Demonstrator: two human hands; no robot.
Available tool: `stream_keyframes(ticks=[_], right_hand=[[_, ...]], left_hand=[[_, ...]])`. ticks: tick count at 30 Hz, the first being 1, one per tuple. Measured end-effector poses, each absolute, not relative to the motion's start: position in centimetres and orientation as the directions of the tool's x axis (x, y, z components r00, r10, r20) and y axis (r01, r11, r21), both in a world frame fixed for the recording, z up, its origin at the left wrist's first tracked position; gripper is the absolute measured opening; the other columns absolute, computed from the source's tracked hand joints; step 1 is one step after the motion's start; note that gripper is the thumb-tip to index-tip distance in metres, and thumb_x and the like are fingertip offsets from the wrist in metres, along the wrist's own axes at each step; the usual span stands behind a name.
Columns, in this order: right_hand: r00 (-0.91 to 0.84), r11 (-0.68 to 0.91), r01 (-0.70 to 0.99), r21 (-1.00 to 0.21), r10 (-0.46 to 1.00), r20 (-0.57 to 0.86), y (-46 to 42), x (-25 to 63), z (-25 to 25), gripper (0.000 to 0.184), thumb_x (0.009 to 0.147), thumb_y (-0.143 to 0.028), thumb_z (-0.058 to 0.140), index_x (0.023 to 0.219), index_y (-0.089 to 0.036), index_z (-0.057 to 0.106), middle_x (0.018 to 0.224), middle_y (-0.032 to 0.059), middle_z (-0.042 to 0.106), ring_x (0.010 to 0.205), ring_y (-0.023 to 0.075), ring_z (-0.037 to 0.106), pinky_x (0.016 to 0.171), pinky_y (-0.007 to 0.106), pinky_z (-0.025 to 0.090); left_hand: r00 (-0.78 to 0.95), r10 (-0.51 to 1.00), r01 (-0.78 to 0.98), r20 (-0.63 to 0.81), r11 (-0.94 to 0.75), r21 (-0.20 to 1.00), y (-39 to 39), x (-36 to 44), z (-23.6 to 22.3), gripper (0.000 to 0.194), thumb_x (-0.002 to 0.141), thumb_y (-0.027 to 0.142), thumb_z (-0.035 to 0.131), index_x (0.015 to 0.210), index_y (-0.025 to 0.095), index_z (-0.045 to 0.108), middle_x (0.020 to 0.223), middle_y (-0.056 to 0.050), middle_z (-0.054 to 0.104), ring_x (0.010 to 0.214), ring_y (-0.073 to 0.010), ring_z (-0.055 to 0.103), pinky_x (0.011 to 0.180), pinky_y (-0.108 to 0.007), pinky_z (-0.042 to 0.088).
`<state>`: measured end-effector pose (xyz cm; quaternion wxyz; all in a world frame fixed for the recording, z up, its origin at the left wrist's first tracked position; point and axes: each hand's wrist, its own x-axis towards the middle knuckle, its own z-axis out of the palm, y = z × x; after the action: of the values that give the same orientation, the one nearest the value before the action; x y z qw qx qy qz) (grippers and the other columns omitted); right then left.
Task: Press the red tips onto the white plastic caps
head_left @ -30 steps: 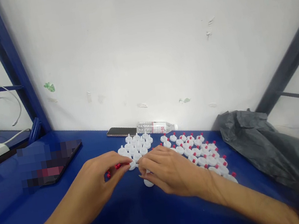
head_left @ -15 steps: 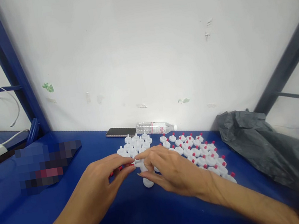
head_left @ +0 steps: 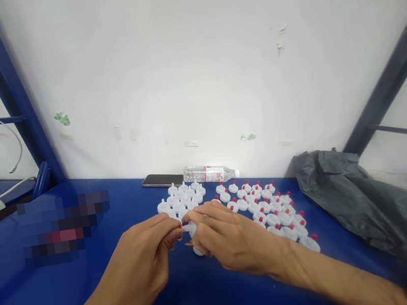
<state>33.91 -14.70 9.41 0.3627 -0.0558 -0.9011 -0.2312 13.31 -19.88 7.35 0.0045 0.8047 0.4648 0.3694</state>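
My left hand [head_left: 145, 252] is closed in a pinch on a small red cap [head_left: 180, 225], mostly covered by its fingertips. Beside it my right hand [head_left: 229, 233] grips a white spout lid [head_left: 189, 228], tilted so its narrow tip points left into the cap. The rest of that lid is hidden by the fingers. White plastic [head_left: 198, 251] shows just under the right fingers; whether it belongs to the held lid I cannot tell. Behind the hands stand several white uncapped lids [head_left: 174, 199], tips up. Right of them, several similar lids [head_left: 284, 218] wear red caps.
A phone [head_left: 161, 179] and a clear plastic bottle [head_left: 210, 173] lie along the wall on the blue table [head_left: 105, 291]. A dark grey plastic bag [head_left: 341, 192] slumps at the right. Blue frame posts [head_left: 9, 85] rise at the left, and a white cable hangs there.
My left fingers have curled in tighter around the red cap, now largely covering it. The right fingers have closed further over the white lid. The view has shifted slightly.
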Motion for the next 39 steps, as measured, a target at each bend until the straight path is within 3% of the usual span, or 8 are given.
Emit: stream_keyframes(ticks=[6, 10, 19, 26, 29, 33, 36, 39], right_hand=[[-0.757, 0.888, 0.251, 0.385, -0.068, 0.65, -15.1, 33.1, 8.3, 0.045, 0.1, -0.008, 0.033, 0.069, -0.024, 0.061, 0.071, 0.0034, 0.067, 0.067, 0.0176, 0.062, 0.068, 0.03, 0.057], [-0.764, 0.885, 0.257, 0.388, -0.06, 0.643, -14.9, 32.6, 7.2, 0.039, 0.097, -0.005, 0.037, 0.075, -0.023, 0.063, 0.076, 0.0038, 0.07, 0.072, 0.0182, 0.064, 0.071, 0.03, 0.057], [-0.79, 0.873, 0.253, 0.416, -0.062, 0.61, -15.1, 32.6, 6.8, 0.036, 0.097, -0.006, 0.039, 0.079, -0.022, 0.066, 0.069, 0.0033, 0.065, 0.068, 0.02, 0.062, 0.069, 0.032, 0.056], [-0.796, 0.887, 0.248, 0.39, -0.043, 0.604, -14.7, 32.7, 6.3, 0.032, 0.098, -0.008, 0.04, 0.082, -0.021, 0.064, 0.073, 0.0045, 0.068, 0.067, 0.0204, 0.062, 0.065, 0.034, 0.056], [-0.797, 0.902, 0.227, 0.367, -0.044, 0.603, -14.2, 33.2, 6.7, 0.031, 0.1, -0.008, 0.038, 0.087, -0.022, 0.063, 0.084, 0.0052, 0.073, 0.077, 0.0199, 0.068, 0.074, 0.034, 0.058], [-0.681, 0.975, 0.219, 0.042, 0.122, 0.722, -14.3, 34.0, 8.0, 0.006, 0.105, -0.027, 0.052, 0.105, -0.026, 0.058, 0.117, 0.005, 0.075, 0.105, 0.0186, 0.072, 0.093, 0.033, 0.058], [-0.586, 0.915, 0.237, -0.327, 0.403, 0.703, -15.0, 34.2, 9.2, 0.036, 0.097, -0.037, 0.069, 0.127, -0.028, 0.051, 0.124, 0.0024, 0.074, 0.109, 0.0175, 0.073, 0.091, 0.031, 0.06], [-0.59, 0.855, 0.252, -0.453, 0.507, 0.629, -15.6, 34.1, 9.9, 0.037, 0.094, -0.033, 0.074, 0.128, -0.031, 0.059, 0.113, -0.003, 0.078, 0.1, 0.0158, 0.075, 0.091, 0.03, 0.06]], left_hand=[[0.282, 0.811, 0.799, 0.513, -0.495, 0.343, -20.2, 13.4, 6.7, 0.033, 0.099, 0.022, 0.036, 0.069, 0.026, 0.047, 0.064, 0.002, 0.059, 0.056, -0.0185, 0.055, 0.056, -0.033, 0.036], [0.243, 0.854, 0.875, 0.46, -0.398, 0.276, -20.4, 13.4, 5.8, 0.031, 0.097, 0.021, 0.036, 0.074, 0.027, 0.056, 0.07, -0.002, 0.065, 0.061, -0.0231, 0.062, 0.058, -0.037, 0.035], [0.251, 0.88, 0.906, 0.403, -0.36, 0.223, -19.7, 13.8, 5.5, 0.026, 0.086, 0.012, 0.04, 0.068, 0.027, 0.052, 0.066, -0.005, 0.068, 0.06, -0.0273, 0.063, 0.057, -0.039, 0.031], [0.175, 0.914, 0.886, 0.367, -0.309, 0.346, -19.6, 14.2, 5.4, 0.031, 0.093, 0.022, 0.04, 0.066, 0.026, 0.055, 0.066, -0.005, 0.069, 0.064, -0.0271, 0.064, 0.061, -0.039, 0.033], [0.108, 0.908, 0.866, 0.405, -0.286, 0.41, -19.8, 14.5, 5.5, 0.036, 0.096, 0.03, 0.037, 0.065, 0.026, 0.054, 0.065, -0.005, 0.067, 0.062, -0.026, 0.062, 0.061, -0.039, 0.033], [0.063, 0.892, 0.748, 0.448, -0.34, 0.57, -20.6, 14.5, 7.4, 0.04, 0.098, 0.04, 0.04, 0.064, 0.026, 0.053, 0.057, 0.001, 0.055, 0.052, -0.02, 0.05, 0.053, -0.034, 0.032], [0.009, 0.912, 0.623, 0.41, -0.326, 0.711, -21.1, 14.3, 8.6, 0.046, 0.099, 0.053, 0.042, 0.065, 0.026, 0.057, 0.053, 0.004, 0.049, 0.049, -0.0177, 0.046, 0.048, -0.031, 0.031], [0.001, 0.914, 0.578, 0.406, -0.332, 0.746, -21.2, 14.2, 8.8, 0.049, 0.1, 0.058, 0.042, 0.067, 0.026, 0.058, 0.053, 0.005, 0.051, 0.048, -0.017, 0.048, 0.047, -0.03, 0.033]])
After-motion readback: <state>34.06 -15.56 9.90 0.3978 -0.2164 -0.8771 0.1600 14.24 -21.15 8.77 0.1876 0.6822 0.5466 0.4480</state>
